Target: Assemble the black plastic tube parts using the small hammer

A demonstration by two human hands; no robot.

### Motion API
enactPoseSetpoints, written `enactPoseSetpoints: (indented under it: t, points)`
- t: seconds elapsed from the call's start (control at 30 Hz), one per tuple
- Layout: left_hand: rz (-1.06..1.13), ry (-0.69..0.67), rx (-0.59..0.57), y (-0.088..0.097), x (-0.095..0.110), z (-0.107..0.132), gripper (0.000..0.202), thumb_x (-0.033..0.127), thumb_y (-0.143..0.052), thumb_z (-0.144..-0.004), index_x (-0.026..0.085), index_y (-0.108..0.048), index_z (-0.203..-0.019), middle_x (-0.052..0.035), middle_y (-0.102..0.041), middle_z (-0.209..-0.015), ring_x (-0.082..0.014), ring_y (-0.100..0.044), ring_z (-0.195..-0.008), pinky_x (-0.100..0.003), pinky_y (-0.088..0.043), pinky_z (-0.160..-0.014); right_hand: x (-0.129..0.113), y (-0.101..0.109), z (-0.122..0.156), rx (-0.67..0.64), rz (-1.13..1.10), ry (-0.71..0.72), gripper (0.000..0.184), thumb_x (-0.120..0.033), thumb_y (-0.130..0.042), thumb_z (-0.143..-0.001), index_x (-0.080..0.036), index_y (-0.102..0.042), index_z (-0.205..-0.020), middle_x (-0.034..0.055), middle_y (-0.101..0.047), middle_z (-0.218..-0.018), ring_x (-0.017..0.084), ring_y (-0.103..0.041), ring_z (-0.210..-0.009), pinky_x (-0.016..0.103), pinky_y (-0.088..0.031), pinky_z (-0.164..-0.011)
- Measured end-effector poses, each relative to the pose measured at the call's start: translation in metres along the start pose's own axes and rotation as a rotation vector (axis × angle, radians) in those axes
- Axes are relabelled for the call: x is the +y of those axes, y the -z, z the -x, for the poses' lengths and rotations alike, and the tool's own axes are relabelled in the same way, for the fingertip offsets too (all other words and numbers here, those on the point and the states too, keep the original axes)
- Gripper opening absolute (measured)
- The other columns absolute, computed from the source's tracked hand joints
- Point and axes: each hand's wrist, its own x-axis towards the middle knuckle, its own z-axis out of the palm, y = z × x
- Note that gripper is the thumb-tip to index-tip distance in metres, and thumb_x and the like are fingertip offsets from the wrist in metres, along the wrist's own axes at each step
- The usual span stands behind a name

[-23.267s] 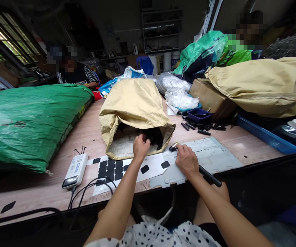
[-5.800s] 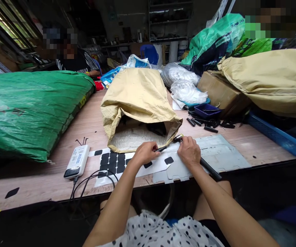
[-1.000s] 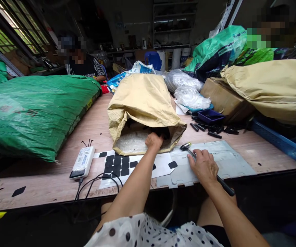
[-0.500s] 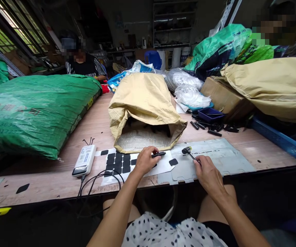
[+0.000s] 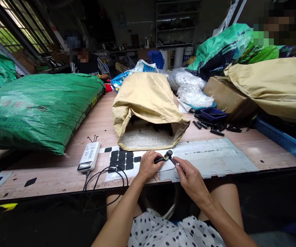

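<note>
My left hand [image 5: 148, 166] is closed around a short black cylindrical piece [image 5: 158, 160] above a white sheet [image 5: 145, 171] with rounded black pads. A small hammer [image 5: 174, 161] with a dark head and a yellowish face is gripped by its metal handle in my right hand [image 5: 192, 177]. Its head is at the right end of the black piece; whether they touch I cannot tell. Just beyond my hands lies a beige sack [image 5: 145, 94], its mouth facing me and dark items inside. Under the hammer lies a grey metal plate [image 5: 209, 156].
A white power bank [image 5: 89, 156] with a black cable sits left of the sheet. A full green sack [image 5: 40, 109] takes up the left side. Black pieces [image 5: 217, 132] lie by a purple tray [image 5: 213, 115] and a blue basket [image 5: 281, 139]. A co-worker [image 5: 88, 65] sits across the table.
My right hand has brought the hammer leftward, to the end of the black piece in my left hand. The view has shifted slightly.
</note>
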Motion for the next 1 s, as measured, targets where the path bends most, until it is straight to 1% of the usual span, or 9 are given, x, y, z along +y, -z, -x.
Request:
enactPoseSetpoints:
  t: [0.17, 0.23, 0.37, 0.53, 0.67, 0.73, 0.83, 0.9, 1.0]
  points:
    - [0.019, 0.006, -0.019, 0.001, -0.001, -0.001, 0.013, 0.022, -0.075, -0.081, 0.024, -0.073, -0.094, 0.0002, -0.067, -0.092, -0.0195, -0.058, -0.091, -0.032, -0.042, -0.083, -0.015, -0.001, 0.001, 0.030, 0.068, 0.075, 0.039, -0.027, -0.038, -0.105, -0.022, -0.059, -0.137, 0.0086, -0.067, -0.106, 0.019, -0.066, -0.097, 0.032, -0.054, -0.088]
    - [0.019, 0.013, -0.027, 0.002, -0.001, -0.002, 0.012, 0.022, -0.075, -0.080, 0.024, -0.073, -0.091, -0.0001, -0.067, -0.092, -0.0197, -0.057, -0.091, -0.032, -0.042, -0.082, -0.017, -0.005, 0.001, 0.008, 0.121, 0.081, 0.041, -0.026, -0.036, -0.105, -0.023, -0.059, -0.139, 0.0077, -0.066, -0.100, 0.018, -0.066, -0.090, 0.030, -0.054, -0.084]
    - [0.021, 0.035, -0.041, 0.003, 0.001, -0.002, 0.009, 0.022, -0.075, -0.080, 0.024, -0.073, -0.088, -0.0003, -0.067, -0.091, -0.0203, -0.057, -0.092, -0.033, -0.042, -0.083, -0.012, -0.008, 0.001, -0.064, 0.197, 0.065, 0.042, -0.025, -0.035, -0.104, -0.026, -0.060, -0.138, 0.0066, -0.064, -0.096, 0.018, -0.066, -0.086, 0.028, -0.054, -0.078]
    - [0.054, 0.019, -0.041, 0.004, 0.002, -0.002, 0.015, 0.021, -0.075, -0.079, 0.025, -0.075, -0.094, -0.0002, -0.068, -0.091, -0.0204, -0.058, -0.093, -0.033, -0.043, -0.086, -0.007, 0.000, 0.000, 0.036, 0.159, 0.047, 0.042, -0.029, -0.036, -0.104, -0.025, -0.059, -0.139, 0.0076, -0.065, -0.099, 0.019, -0.067, -0.088, 0.030, -0.055, -0.082]
    - [0.037, 0.024, -0.028, 0.004, 0.003, -0.002, 0.014, 0.020, -0.074, -0.078, 0.025, -0.075, -0.092, -0.0004, -0.068, -0.091, -0.0204, -0.059, -0.092, -0.033, -0.044, -0.085, -0.004, 0.002, 0.005, 0.003, 0.189, 0.027, 0.041, -0.027, -0.036, -0.104, -0.026, -0.061, -0.137, 0.0068, -0.066, -0.097, 0.019, -0.067, -0.085, 0.030, -0.054, -0.079]
    - [0.021, 0.025, -0.034, 0.004, 0.003, -0.002, 0.014, 0.020, -0.073, -0.078, 0.025, -0.074, -0.092, -0.0005, -0.069, -0.092, -0.0206, -0.059, -0.092, -0.033, -0.044, -0.085, 0.000, 0.003, 0.006, -0.009, 0.195, 0.017, 0.040, -0.027, -0.037, -0.103, -0.027, -0.062, -0.135, 0.0061, -0.067, -0.096, 0.018, -0.066, -0.084, 0.030, -0.054, -0.079]
    - [0.001, 0.020, -0.041, 0.005, 0.004, -0.001, 0.016, 0.021, -0.073, -0.078, 0.025, -0.072, -0.094, -0.0005, -0.069, -0.094, -0.0209, -0.059, -0.092, -0.034, -0.044, -0.086, 0.010, 0.009, -0.001, 0.055, 0.217, 0.005, 0.038, -0.030, -0.040, -0.103, -0.024, -0.063, -0.132, 0.0068, -0.068, -0.101, 0.019, -0.067, -0.089, 0.030, -0.053, -0.081]
    - [-0.010, 0.016, -0.044, 0.005, 0.004, 0.000, 0.018, 0.021, -0.073, -0.078, 0.025, -0.072, -0.095, -0.0006, -0.069, -0.095, -0.0212, -0.059, -0.093, -0.034, -0.044, -0.087, 0.021, 0.017, -0.010, 0.099, 0.290, -0.018, 0.036, -0.032, -0.042, -0.102, -0.023, -0.065, -0.129, 0.0072, -0.068, -0.103, 0.020, -0.066, -0.092, 0.030, -0.051, -0.080]
    - [-0.017, 0.006, -0.049, 0.006, 0.005, 0.000, 0.022, 0.022, -0.074, -0.077, 0.025, -0.071, -0.099, -0.0009, -0.069, -0.098, -0.0216, -0.060, -0.095, -0.034, -0.044, -0.086, 0.045, 0.030, -0.025, 0.081, 0.467, -0.045, 0.034, -0.032, -0.044, -0.101, -0.024, -0.068, -0.123, 0.0059, -0.067, -0.102, 0.019, -0.064, -0.086, 0.029, -0.047, -0.073]
